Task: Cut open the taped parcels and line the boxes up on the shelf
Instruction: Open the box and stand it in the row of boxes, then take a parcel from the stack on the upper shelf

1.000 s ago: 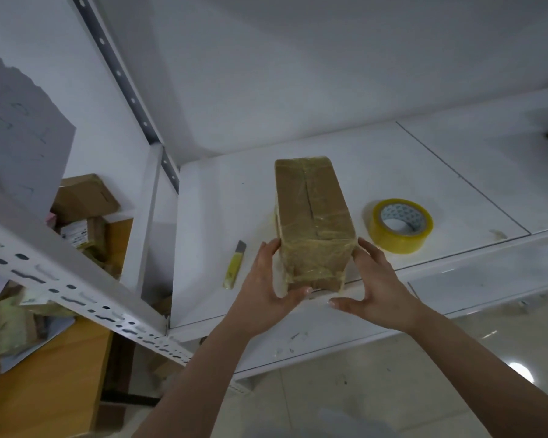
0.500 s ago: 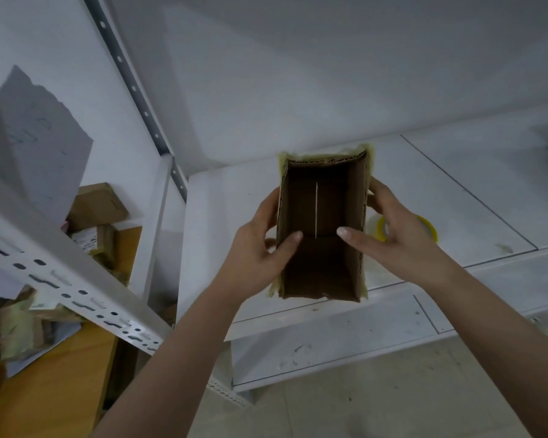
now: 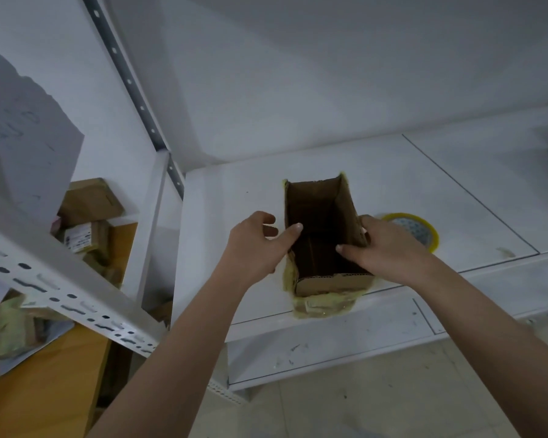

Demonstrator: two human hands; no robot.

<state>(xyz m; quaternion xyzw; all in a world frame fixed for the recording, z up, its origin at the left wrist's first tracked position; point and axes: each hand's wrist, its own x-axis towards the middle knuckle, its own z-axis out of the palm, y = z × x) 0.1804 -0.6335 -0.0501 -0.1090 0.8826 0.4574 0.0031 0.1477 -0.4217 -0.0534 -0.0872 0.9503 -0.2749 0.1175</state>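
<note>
**Open box held on a white shelf**

A brown cardboard box [image 3: 325,235] sits on the white shelf [image 3: 393,191] near its front edge, open side up. Its long axis runs from the front edge toward the back wall. The inside looks dark and holds nothing that can be seen. Yellowish tape [image 3: 325,306] hangs crumpled from its near end, over the shelf's edge.

The left hand [image 3: 255,245] grips the box's left wall, thumb hooked over the rim and inside, fingers [image 3: 268,230] curled on the outside. The right hand [image 3: 383,248] grips the right wall the same way, thumb inside.

A roll of yellow tape [image 3: 424,230] lies flat on the shelf just right of the box, partly hidden by the right hand. At far left, beyond a perforated metal rail [image 3: 60,298], several cardboard parcels [image 3: 89,213] are piled.
</note>
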